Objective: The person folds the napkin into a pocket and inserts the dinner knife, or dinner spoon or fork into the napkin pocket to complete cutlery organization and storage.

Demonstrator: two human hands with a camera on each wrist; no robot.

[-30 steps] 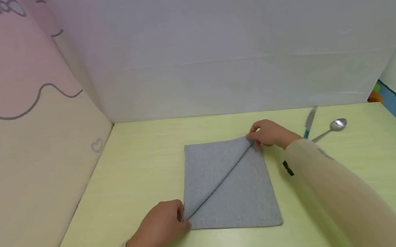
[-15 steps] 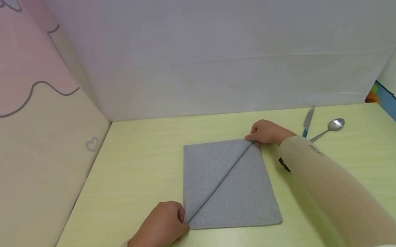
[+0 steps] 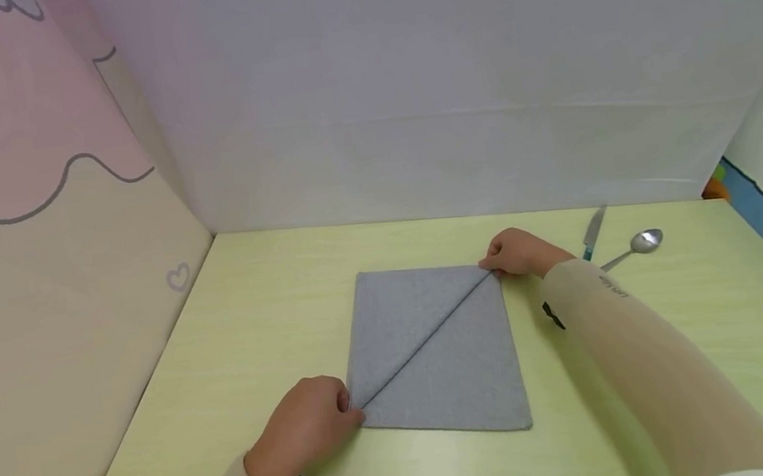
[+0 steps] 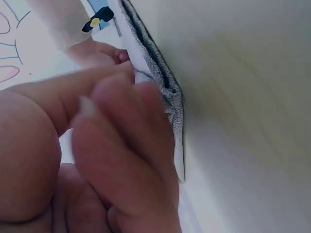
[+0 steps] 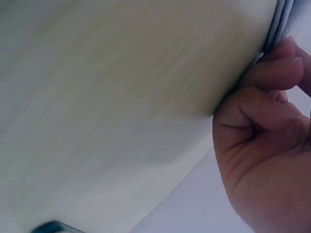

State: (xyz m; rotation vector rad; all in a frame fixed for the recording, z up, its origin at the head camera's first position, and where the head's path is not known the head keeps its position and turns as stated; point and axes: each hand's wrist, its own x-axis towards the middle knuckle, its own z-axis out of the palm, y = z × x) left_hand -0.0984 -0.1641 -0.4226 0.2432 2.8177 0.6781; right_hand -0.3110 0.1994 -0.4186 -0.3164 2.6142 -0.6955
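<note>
A grey cloth napkin (image 3: 445,366) lies flat on the table, folded to a square with a loose diagonal edge across its upper layer. At the near left end of that diagonal, my left hand (image 3: 305,425) pinches the corner between thumb and curled fingers. The far right corner is pinched by my right hand (image 3: 519,253). In the left wrist view, the stacked layers of the napkin (image 4: 177,116) show beside the left fingers (image 4: 129,145). Only a bit of napkin edge (image 5: 278,24) appears by the right fingers (image 5: 274,73) in the right wrist view.
To the right of the right hand lie a table knife (image 3: 594,230) with a teal handle and a metal spoon (image 3: 646,241), both partly behind the wrist. The pale yellow table (image 3: 256,327) meets a white back wall (image 3: 405,90) and printed side panels (image 3: 73,311).
Both hands keep their hold on the napkin's corners. The napkin has turned slightly clockwise, its near left corner shifting a little away from me with the left hand.
</note>
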